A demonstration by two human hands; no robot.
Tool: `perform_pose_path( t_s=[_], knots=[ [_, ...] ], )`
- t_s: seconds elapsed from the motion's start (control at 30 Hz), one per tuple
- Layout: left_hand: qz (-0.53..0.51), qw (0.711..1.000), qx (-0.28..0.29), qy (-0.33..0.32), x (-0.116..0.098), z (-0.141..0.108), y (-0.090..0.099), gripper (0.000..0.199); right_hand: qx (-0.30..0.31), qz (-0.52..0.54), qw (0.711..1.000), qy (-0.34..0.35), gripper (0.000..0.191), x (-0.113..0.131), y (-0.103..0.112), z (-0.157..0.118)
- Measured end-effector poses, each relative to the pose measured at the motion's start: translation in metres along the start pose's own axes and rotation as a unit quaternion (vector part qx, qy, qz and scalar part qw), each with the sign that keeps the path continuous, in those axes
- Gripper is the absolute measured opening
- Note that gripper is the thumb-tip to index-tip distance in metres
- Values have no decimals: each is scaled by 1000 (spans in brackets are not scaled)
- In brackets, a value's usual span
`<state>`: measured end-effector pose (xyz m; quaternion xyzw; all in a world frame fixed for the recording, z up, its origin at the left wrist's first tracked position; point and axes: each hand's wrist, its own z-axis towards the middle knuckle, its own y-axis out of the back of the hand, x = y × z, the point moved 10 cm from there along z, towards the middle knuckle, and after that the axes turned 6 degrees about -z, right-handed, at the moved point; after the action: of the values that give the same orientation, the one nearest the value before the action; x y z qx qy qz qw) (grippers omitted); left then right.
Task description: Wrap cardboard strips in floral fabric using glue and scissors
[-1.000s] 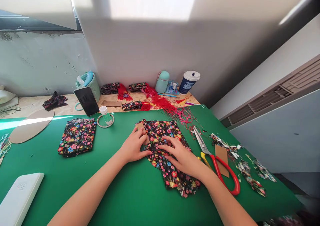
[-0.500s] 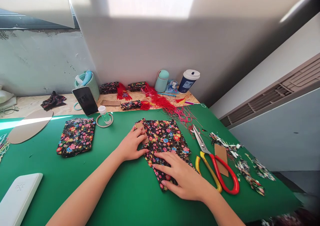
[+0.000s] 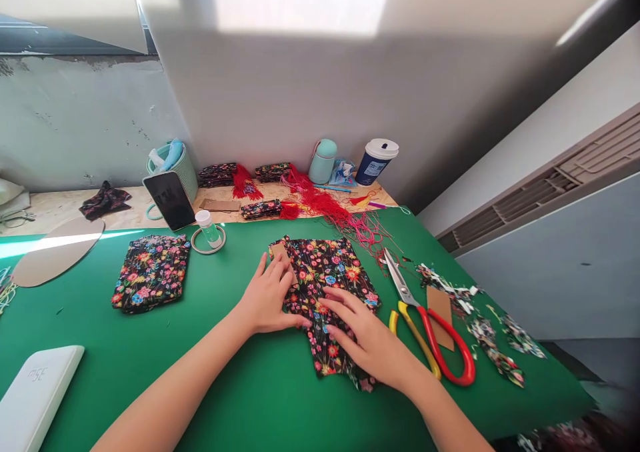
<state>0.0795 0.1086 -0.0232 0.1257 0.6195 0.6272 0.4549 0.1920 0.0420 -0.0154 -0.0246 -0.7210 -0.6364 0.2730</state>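
Observation:
Black floral fabric [image 3: 350,272] lies spread on the green mat in front of me. At its left edge a small brown cardboard piece [image 3: 283,257] rests on the cloth. My left hand [image 3: 270,297] has its fingertips on the cardboard's lower part, its thumb stretched out to the fabric's edge; the fingers are open. My right hand [image 3: 365,335] lies on the cloth with fingers spread, pressing it lightly. To the right of that hand are large scissors [image 3: 420,315] with one red and one yellow handle, partly over another cardboard piece [image 3: 440,305].
A folded stack of floral fabric [image 3: 151,273] lies left, near a white power bank [image 3: 43,392]. Behind stand a phone [image 3: 170,201], a small bottle [image 3: 210,230], a mint flask [image 3: 323,162] and a lidded cup [image 3: 377,161]. Red cords [image 3: 345,215] and fabric scraps [image 3: 493,349] lie right.
My left thumb has slid right and lower along the fabric's edge. My right hand has moved slightly up and right, and the cloth's lower flap has shifted, showing more of its bottom edge.

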Motion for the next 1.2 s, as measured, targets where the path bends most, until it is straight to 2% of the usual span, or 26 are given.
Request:
perform_pose_path(
  t_s=[0.1, 0.23, 0.4, 0.6, 0.67, 0.77, 0.9, 1.03, 1.1, 1.2],
  knots=[
    [12, 1000, 6, -4, -1, -1, -5, 98, -27, 27, 999, -22, 33, -10, -1, 3],
    [9, 1000, 12, -6, 1, -2, -6, 100, -40, 49, 998, -24, 28, -18, -3, 5],
    [-9, 999, 34, -1, 3, -3, -5, 98, -4, 85, 996, -31, 30, -23, -3, 6],
    [-31, 995, 97, -19, 7, -6, -2, 105, 48, 113, 992, -35, 37, -25, -5, 6],
    [-29, 994, 103, -19, 7, -6, -2, 101, 53, 112, 992, -32, 39, -24, -5, 6],
    [-21, 996, 87, -4, 6, -5, -3, 96, 56, 110, 992, -25, 41, -21, -5, 7],
    [11, 998, 50, 21, 3, -5, -7, 105, 61, 111, 992, -20, 41, -20, -6, 6],
    [27, 998, 48, 14, -1, -7, -10, 108, 55, 96, 994, -12, 36, -21, -4, 5],
    [23, 999, 41, 10, -1, -7, -6, 102, 35, 75, 997, -8, 31, -19, 3, 8],
    [19, 1000, 23, 10, 0, -5, 2, 78, -36, 41, 999, 6, 28, -9, 24, 20]
  ],
)
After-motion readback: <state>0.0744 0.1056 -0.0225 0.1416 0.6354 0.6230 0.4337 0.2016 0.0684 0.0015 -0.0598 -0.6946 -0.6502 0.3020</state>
